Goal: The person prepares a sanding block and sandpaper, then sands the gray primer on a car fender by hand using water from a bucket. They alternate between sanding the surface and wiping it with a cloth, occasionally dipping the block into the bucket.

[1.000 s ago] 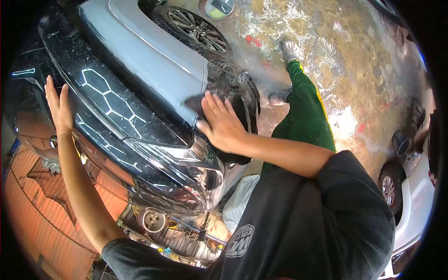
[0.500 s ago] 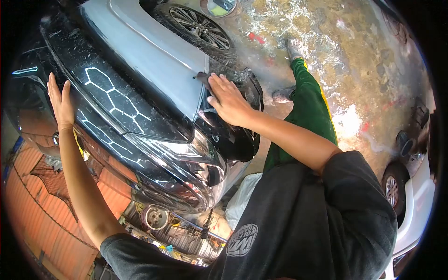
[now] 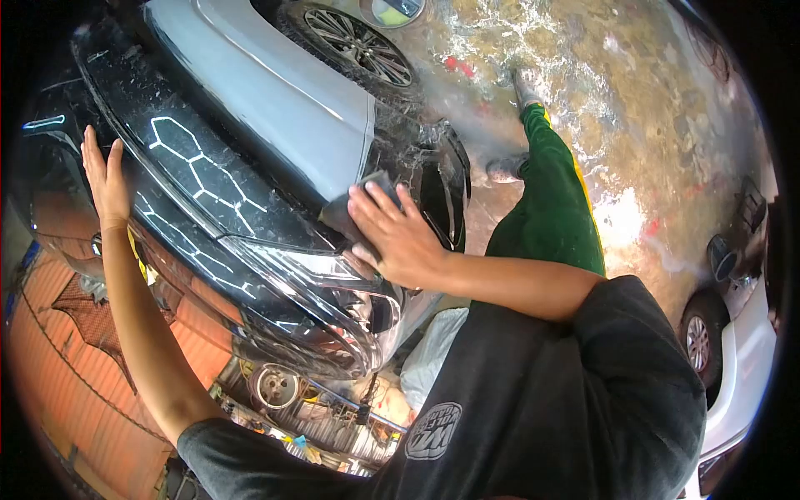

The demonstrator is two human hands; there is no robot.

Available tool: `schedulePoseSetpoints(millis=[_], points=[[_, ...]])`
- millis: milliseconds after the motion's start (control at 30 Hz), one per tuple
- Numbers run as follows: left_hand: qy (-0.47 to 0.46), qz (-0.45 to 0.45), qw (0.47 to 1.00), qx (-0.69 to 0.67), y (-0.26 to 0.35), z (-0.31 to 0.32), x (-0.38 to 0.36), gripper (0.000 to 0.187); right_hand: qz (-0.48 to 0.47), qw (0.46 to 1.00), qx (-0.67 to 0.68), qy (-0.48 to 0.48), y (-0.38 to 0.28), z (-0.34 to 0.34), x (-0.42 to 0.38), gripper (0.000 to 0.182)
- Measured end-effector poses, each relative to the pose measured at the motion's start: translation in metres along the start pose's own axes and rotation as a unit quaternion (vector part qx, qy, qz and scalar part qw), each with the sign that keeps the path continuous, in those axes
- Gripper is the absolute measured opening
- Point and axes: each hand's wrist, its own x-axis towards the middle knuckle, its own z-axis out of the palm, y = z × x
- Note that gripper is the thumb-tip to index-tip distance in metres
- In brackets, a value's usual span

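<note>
My right hand [image 3: 400, 237] lies over a dark grey sheet of sandpaper [image 3: 340, 215], pressing it against the car near the corner between fender and headlight. Beside the sheet is the dull light-grey fender [image 3: 283, 108], which has a black border. My left hand [image 3: 108, 187] rests on the glossy black hood [image 3: 212, 179], fingers straight and thumb apart, with nothing in it. Part of the headlight [image 3: 312, 265] shows below the sandpaper. Under my right palm, the sheet's far end is hidden.
A wheel [image 3: 358, 46] sits beyond the fender, with a round bucket [image 3: 392, 12] next to it. The stained floor [image 3: 650, 108] is under my feet. A white vehicle [image 3: 746, 367] stands at the right. Below the bumper are a loose wheel rim [image 3: 277, 386] and a pale bag [image 3: 433, 354].
My right hand has slid with the sandpaper along the panel edge toward the headlight and my body; more of the sheet now shows. My left hand has stayed on the hood.
</note>
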Motion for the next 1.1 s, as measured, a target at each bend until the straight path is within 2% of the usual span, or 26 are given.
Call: schedulePoseSetpoints(millis=[100, 133, 200, 267, 400, 500, 600, 633, 700, 733, 767, 833, 867, 967, 1000, 1100], points=[[-0.017, 0.068, 0.995, 0.066, -0.007, -0.003, -0.001, 0.054, 0.006, 1.0, -0.027, -0.005, 0.02, -0.005, 0.009, 0.072], [-0.019, 0.051, 0.997, 0.056, -0.003, -0.004, -0.003, 0.054, 0.048, 0.998, -0.024, 0.036, 0.025, -0.001, 0.018, 0.071], [-0.011, 0.018, 0.999, 0.039, 0.005, -0.003, -0.001, 0.056, 0.04, 0.999, 0.003, 0.002, 0.014, -0.002, 0.012, 0.068], [-0.009, 0.041, 0.998, 0.045, 0.002, -0.002, 0.001, 0.055, -0.001, 1.0, -0.003, -0.002, 0.012, 0.003, 0.004, 0.067], [-0.015, 0.101, 0.991, 0.086, -0.014, -0.002, -0.001, 0.053, 0.035, 0.998, -0.025, 0.038, 0.027, -0.005, 0.036, 0.071], [-0.018, 0.064, 0.996, 0.054, -0.005, -0.003, -0.001, 0.052, 0.011, 0.999, 0.019, 0.025, 0.017, 0.004, 0.013, 0.072], [0.0, 0.028, 0.999, 0.018, 0.002, -0.002, -0.001, 0.049, -0.035, 0.999, -0.013, -0.011, 0.017, 0.004, -0.005, 0.074], [-0.007, 0.063, 0.997, 0.043, -0.007, 0.0, -0.002, 0.049, -0.039, 0.999, -0.017, -0.006, 0.023, 0.002, 0.001, 0.074], [-0.017, 0.133, 0.987, 0.094, -0.018, -0.004, -0.001, 0.049, 0.061, 0.997, 0.008, 0.042, 0.033, 0.005, 0.026, 0.075], [-0.017, 0.113, 0.99, 0.084, -0.015, -0.005, -0.003, 0.049, 0.066, 0.996, 0.001, 0.053, 0.026, 0.007, 0.027, 0.075], [-0.016, 0.094, 0.993, 0.074, -0.013, -0.004, -0.003, 0.048, 0.06, 0.996, 0.055, 0.041, 0.018, 0.007, 0.02, 0.075], [-0.014, 0.087, 0.994, 0.066, -0.013, -0.003, -0.002, 0.048, -0.034, 0.999, 0.031, -0.027, 0.006, -0.001, -0.004, 0.074], [-0.015, 0.098, 0.993, 0.069, -0.018, -0.003, -0.002, 0.048, -0.057, 0.998, 0.003, -0.023, 0.013, 0.002, -0.006, 0.075], [-0.02, 0.06, 0.997, 0.05, -0.003, -0.003, -0.003, 0.046, 0.068, 0.995, 0.049, 0.044, 0.038, 0.005, 0.02, 0.078], [-0.022, 0.036, 0.998, 0.04, 0.003, -0.005, -0.003, 0.045, 0.071, 0.996, 0.011, 0.053, 0.036, 0.011, 0.024, 0.08], [-0.015, 0.025, 0.999, 0.036, 0.001, -0.004, -0.003, 0.045, -0.026, 0.998, 0.056, 0.004, 0.013, 0.007, -0.007, 0.08]])
